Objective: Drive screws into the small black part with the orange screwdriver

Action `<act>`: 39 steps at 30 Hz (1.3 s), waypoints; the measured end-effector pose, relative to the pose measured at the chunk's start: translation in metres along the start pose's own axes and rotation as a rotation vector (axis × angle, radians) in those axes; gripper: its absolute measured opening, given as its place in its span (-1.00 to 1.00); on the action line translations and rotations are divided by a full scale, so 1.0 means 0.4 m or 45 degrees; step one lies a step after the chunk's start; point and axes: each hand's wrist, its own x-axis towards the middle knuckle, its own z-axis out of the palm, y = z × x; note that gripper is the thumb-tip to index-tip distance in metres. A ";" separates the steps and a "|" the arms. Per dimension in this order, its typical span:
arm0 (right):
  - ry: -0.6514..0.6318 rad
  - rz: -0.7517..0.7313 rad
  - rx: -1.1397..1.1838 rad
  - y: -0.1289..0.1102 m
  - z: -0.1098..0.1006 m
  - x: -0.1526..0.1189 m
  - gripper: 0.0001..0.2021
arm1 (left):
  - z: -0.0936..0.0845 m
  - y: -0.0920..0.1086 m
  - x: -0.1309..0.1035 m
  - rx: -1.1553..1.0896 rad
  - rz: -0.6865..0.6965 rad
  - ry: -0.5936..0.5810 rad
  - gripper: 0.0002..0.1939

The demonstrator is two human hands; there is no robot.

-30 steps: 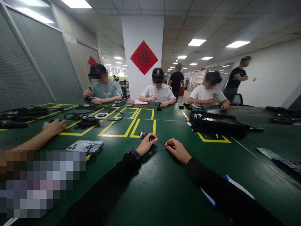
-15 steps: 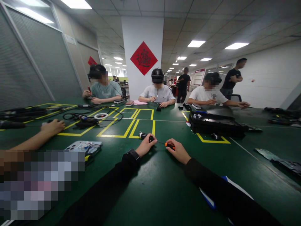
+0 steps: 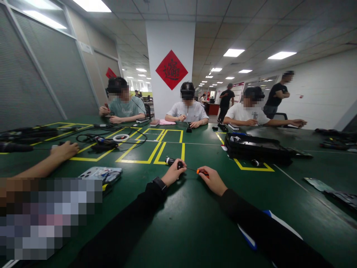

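Note:
My right hand (image 3: 211,180) is closed around the orange and black handle of a screwdriver (image 3: 203,173), whose thin shaft points left. At the shaft's far end, my left hand (image 3: 174,172) grips a small black part (image 3: 180,164), mostly covered by my fingers; its exact kind cannot be made out. Just behind my left fingers lies a black and white cylinder (image 3: 169,160), partly hidden, and I cannot tell whether it joins the part in my hand. Both hands are just above the green table (image 3: 178,230).
A co-worker's hand (image 3: 66,150) rests on the table at left, near black cables (image 3: 104,143) and a tool case (image 3: 102,173). A black open case (image 3: 256,147) stands right of centre. A blue and white object (image 3: 247,238) lies under my right forearm. Several people sit opposite.
My hands keep nearly the same pose, with the screwdriver still against the part. The view shifts slightly. A standing person in the background has moved right.

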 end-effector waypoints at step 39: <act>-0.016 -0.070 -0.194 0.000 0.003 -0.001 -0.86 | -0.005 -0.010 0.005 0.105 0.013 0.046 -0.75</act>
